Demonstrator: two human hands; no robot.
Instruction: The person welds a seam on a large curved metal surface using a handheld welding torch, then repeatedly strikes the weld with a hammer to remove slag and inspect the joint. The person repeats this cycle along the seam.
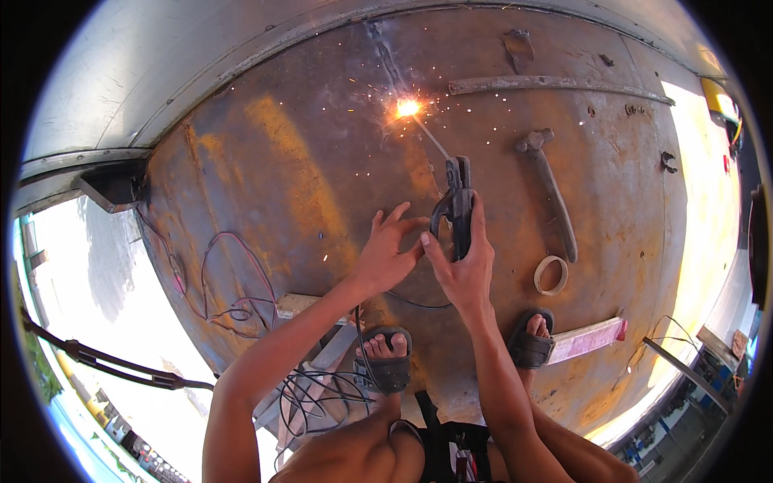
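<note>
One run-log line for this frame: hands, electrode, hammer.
right hand: gripping electrode holder | left hand: open beside holder, contact unclear | welding electrode: sparking at rusty metal plate | hammer: lying right of holder

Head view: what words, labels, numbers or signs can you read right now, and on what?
I can read no text anywhere.
Electrode holder in the right hand: no lettering visible.
Hammer: no lettering visible.
Pink-and-white block: any marks too blurred to read.
Yellow object at the right rim: any lettering too small.
</note>
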